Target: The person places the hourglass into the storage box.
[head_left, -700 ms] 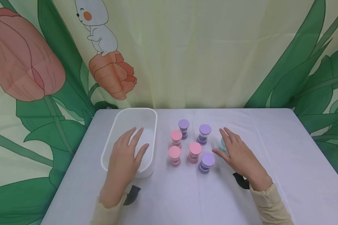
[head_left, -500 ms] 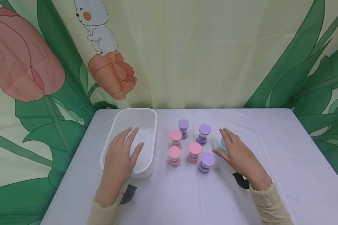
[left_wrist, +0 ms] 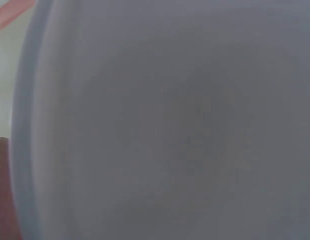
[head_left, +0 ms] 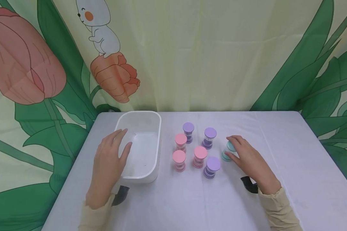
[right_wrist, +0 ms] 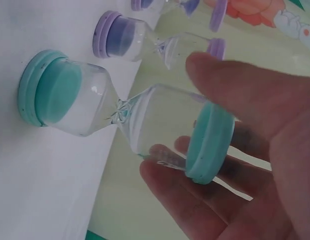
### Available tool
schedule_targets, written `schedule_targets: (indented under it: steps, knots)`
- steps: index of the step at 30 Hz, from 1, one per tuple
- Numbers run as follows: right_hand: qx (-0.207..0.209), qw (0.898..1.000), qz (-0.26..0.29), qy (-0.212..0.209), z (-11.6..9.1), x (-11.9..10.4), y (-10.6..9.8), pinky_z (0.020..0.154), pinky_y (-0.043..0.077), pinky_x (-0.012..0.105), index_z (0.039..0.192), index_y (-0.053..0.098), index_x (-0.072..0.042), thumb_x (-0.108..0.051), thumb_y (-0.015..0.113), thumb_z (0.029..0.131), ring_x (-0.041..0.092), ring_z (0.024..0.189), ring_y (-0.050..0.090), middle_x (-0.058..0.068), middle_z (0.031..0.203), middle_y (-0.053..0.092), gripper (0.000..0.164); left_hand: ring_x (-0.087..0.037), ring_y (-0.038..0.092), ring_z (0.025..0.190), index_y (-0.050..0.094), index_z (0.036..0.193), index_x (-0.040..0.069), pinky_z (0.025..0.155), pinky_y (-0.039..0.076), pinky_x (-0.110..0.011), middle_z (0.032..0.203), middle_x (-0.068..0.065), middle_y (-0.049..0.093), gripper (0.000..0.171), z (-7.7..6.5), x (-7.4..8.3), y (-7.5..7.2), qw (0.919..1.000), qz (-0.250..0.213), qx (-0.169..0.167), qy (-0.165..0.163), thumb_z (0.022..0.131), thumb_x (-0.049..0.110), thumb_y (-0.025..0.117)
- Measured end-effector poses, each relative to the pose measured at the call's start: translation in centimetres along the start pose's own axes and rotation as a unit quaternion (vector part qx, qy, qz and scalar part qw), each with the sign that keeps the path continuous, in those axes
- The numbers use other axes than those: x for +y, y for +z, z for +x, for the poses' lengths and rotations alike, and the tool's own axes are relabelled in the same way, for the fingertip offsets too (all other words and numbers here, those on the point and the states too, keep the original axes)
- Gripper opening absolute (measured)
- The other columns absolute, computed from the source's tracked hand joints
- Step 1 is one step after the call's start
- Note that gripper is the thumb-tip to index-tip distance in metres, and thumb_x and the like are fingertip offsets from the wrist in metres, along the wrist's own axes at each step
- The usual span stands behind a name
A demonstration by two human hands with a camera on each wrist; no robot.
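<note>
My right hand (head_left: 250, 160) is around the upper part of a teal hourglass (head_left: 230, 146) standing upright on the table. In the right wrist view, the thumb is beside the teal hourglass's (right_wrist: 57, 90) top cap, with a gap showing between them. The fingers reach along the far side, partly seen through the glass, and teal sand fills its lower bulb. My left hand (head_left: 107, 166), fingers loosely spread and holding nothing, is over the left side of a white plastic bin (head_left: 154, 163). The bin's pale wall (left_wrist: 49, 120) fills most of the left wrist view, blurred.
Between the bin and my right hand stand three pink hourglasses, one in front (head_left: 179, 157), and three purple ones, the nearest (head_left: 212, 165) at front right. The white-covered table (head_left: 176, 205) ends at a printed curtain (head_left: 191, 64) behind.
My left hand has moved left, from over the bin's middle to its left side. The right hand's thumb and fingers have drawn in around the teal hourglass, which stays where it was.
</note>
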State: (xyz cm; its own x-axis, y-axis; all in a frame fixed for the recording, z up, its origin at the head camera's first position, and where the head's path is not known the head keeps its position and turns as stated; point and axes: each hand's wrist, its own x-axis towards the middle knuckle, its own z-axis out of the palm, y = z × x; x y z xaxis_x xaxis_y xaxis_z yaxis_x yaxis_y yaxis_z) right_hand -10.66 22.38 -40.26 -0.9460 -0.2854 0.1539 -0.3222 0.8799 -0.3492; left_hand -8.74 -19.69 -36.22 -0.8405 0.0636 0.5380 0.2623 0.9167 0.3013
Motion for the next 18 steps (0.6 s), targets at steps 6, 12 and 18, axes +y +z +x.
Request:
schedule_targets:
  steps: [6,12,18]
  knots:
    - [0.018,1.000,0.002,-0.005,0.0,0.6,0.3,0.093,0.052,0.054,0.133,0.053,0.000,-0.012,0.074,0.088,0.038,0.113,0.060,0.019,0.126,0.056,0.051,-0.042,0.056,0.120,0.058,0.135,0.004,0.095,0.049,-0.060,0.131,-0.022,0.060,0.047,0.2,-0.9,0.0,0.9999,-0.006,0.001,-0.010,0.090,0.013,0.071]
    - [0.035,0.999,0.015,0.000,-0.2,0.7,0.3,0.087,0.055,0.053,0.132,0.057,-0.001,-0.011,0.076,0.086,0.036,0.104,0.064,0.017,0.121,0.058,0.051,-0.042,0.056,0.119,0.058,0.134,0.002,0.096,0.049,-0.060,0.130,-0.023,0.060,0.046,0.2,-1.6,0.1,0.9997,-0.018,-0.003,-0.019,0.090,0.011,0.070]
    - [0.036,0.999,0.023,0.002,0.0,0.9,0.6,0.077,0.057,0.052,0.132,0.059,-0.004,-0.012,0.076,0.087,0.039,0.100,0.065,0.017,0.127,0.049,0.049,-0.043,0.056,0.118,0.058,0.132,0.000,0.094,0.050,-0.061,0.129,-0.024,0.059,0.043,0.3,-2.6,0.0,0.9984,-0.022,-0.011,-0.051,0.091,0.011,0.069]
